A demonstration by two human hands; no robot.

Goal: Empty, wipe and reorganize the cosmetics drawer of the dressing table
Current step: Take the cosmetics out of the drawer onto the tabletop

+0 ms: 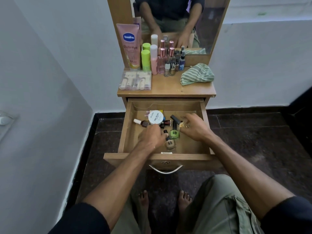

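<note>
the left hand (pixel 152 135) is down inside the open drawer (pixel 130 125), fingers curled among small bottles near its middle; what it holds, if anything, is too blurred to tell. the right hand (pixel 195 127) reaches in toward the drawer's right side, fingers bent and spread over small gold-coloured bits (pixel 183 126); whether it pinches them cannot be told. between the two hands lie a green nail polish bottle (pixel 174 133) and, nearer the drawer's front edge, a beige nail polish bottle (pixel 170 144). toward the back left of the drawer sits a round white tub (pixel 155 117) marked nail polish, with a dark red bottle (pixel 143 123) just beside it and a black tube (pixel 175 119) to its right. above the drawer, on the surface (pixel 194 91), a pink vaseline tube (pixel 130 46) stands at the back left corner, beside green bottles (pixel 146 59), pink bottles (pixel 154 59) and small dark bottles (pixel 173 65). a clear box of tubes (pixel 135 81) lies at the front left corner, and a green striped cloth (pixel 196 74) lies on the right side.
</note>
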